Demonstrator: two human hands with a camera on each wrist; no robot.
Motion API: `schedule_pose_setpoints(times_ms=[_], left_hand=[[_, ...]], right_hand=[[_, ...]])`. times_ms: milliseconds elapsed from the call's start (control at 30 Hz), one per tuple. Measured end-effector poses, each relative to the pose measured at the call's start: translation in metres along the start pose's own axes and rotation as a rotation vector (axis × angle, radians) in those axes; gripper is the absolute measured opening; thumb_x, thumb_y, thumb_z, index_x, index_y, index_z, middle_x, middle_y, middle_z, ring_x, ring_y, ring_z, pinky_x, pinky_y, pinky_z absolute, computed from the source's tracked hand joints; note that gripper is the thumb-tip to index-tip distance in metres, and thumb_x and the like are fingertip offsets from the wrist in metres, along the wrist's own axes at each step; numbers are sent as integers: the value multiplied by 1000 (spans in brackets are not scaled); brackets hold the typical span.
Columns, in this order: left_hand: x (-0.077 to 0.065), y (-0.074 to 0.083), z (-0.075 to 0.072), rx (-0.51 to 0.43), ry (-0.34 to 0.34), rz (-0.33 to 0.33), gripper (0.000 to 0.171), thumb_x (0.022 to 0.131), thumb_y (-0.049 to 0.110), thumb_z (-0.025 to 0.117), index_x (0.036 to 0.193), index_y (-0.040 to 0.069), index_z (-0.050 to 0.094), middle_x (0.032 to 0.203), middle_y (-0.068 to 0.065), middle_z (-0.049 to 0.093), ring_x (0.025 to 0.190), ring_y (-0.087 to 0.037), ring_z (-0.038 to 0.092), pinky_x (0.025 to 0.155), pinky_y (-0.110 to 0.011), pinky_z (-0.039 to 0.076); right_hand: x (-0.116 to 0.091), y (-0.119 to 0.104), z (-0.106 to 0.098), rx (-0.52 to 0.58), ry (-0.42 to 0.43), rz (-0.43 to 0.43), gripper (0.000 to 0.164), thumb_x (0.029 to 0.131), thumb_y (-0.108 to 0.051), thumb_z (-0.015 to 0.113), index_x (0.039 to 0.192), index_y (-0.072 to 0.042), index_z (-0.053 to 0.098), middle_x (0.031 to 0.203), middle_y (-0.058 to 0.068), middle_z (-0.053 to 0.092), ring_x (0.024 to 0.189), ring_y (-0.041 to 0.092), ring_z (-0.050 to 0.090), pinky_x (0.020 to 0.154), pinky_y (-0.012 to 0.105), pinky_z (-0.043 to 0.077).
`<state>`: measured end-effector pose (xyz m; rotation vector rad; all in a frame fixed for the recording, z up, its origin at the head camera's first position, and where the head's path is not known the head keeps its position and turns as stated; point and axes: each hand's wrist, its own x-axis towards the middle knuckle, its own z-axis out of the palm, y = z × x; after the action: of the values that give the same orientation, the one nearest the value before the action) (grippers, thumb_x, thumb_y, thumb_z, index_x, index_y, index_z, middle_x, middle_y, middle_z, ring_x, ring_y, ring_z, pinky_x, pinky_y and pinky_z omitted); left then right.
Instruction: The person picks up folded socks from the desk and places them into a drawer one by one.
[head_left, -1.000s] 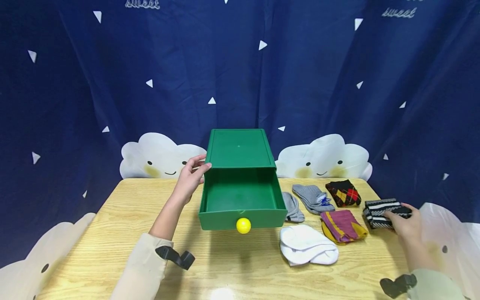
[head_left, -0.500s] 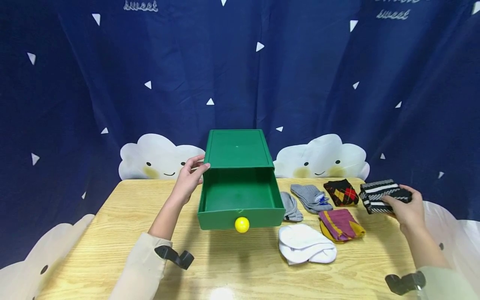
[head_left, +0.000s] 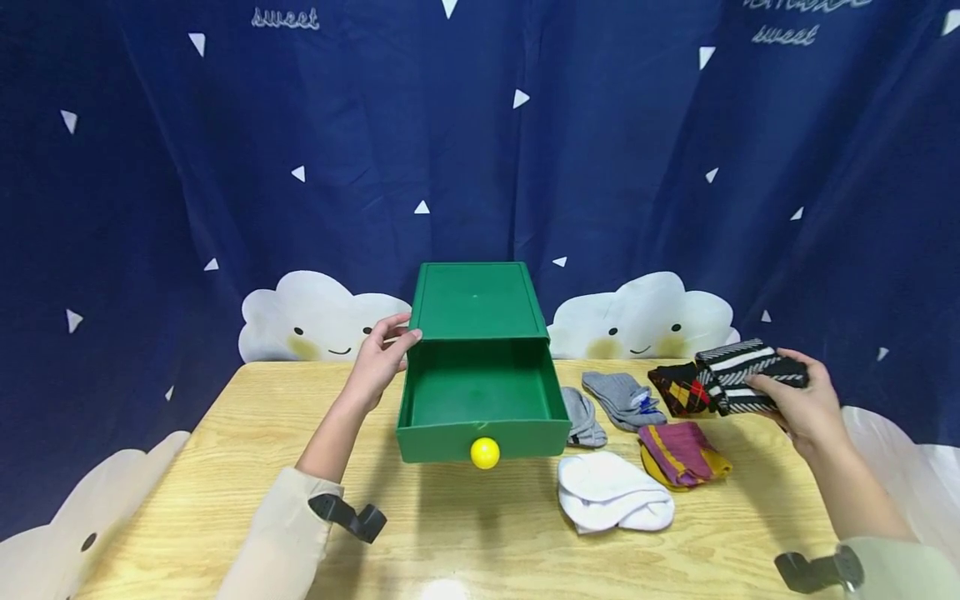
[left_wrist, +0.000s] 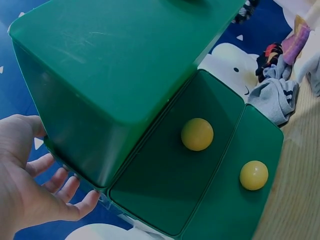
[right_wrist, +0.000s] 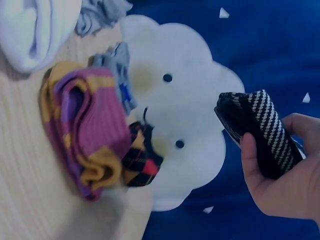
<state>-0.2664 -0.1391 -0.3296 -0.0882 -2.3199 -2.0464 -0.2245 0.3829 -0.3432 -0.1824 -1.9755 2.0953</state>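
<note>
My right hand (head_left: 813,408) grips folded black-and-white striped socks (head_left: 742,367) above the table's right end, thumb on the near side. In the head view they overlap the argyle socks (head_left: 678,387); the right wrist view shows the folded bundle (right_wrist: 275,132) between thumb and fingers. My left hand (head_left: 375,367) touches the left side of a green drawer cabinet (head_left: 476,300), thumb at its front edge. The cabinet's top drawer (head_left: 427,443) is pulled out, its inside bare, with a yellow round knob (head_left: 485,453). Two closed drawers with yellow knobs (left_wrist: 197,134) show below it.
Grey socks (head_left: 585,417) lie beside the cabinet, with another grey pair (head_left: 622,398) behind. White socks (head_left: 615,492) and purple-and-yellow socks (head_left: 684,454) lie nearer the front. A dark blue curtain (head_left: 480,150) hangs behind the wooden table (head_left: 247,433).
My right hand has lifted the striped socks off the table and carried them up and to the left. The left hand has stayed at the cabinet's side.
</note>
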Motion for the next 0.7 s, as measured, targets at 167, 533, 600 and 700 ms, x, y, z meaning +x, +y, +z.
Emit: schedule_pose_setpoints(times_ms=[167, 533, 600, 700], left_hand=[[0, -1, 0, 13, -6, 6, 49, 95, 27, 51, 141, 14, 38, 135, -14, 41, 121, -28, 45, 96, -43, 42], [0, 0, -2, 0, -8, 12, 50, 95, 25, 52, 141, 14, 36, 136, -15, 39, 121, -28, 43, 97, -45, 42], [0, 0, -1, 2, -9, 12, 50, 95, 25, 51, 142, 14, 36, 136, -15, 39, 121, -28, 43, 97, -45, 42], [1, -2, -1, 1, -12, 11, 51, 95, 26, 51, 142, 14, 36, 136, -15, 39, 120, -28, 43, 97, -45, 42]], right_hand=[[-7, -15, 14, 19, -67, -14, 52, 82, 5, 63, 111, -31, 40, 92, -11, 51, 67, 3, 63, 56, 20, 54], [-17, -38, 52, 30, -220, -77, 53, 83, 7, 61, 115, -28, 40, 90, -10, 58, 71, 4, 63, 58, 20, 54], [-20, -41, 58, 19, -245, -80, 53, 84, 8, 60, 116, -28, 38, 93, -9, 56, 73, 3, 63, 58, 21, 54], [-23, -46, 65, 5, -277, -76, 53, 84, 7, 60, 117, -29, 37, 96, -8, 54, 76, 3, 63, 60, 22, 55]])
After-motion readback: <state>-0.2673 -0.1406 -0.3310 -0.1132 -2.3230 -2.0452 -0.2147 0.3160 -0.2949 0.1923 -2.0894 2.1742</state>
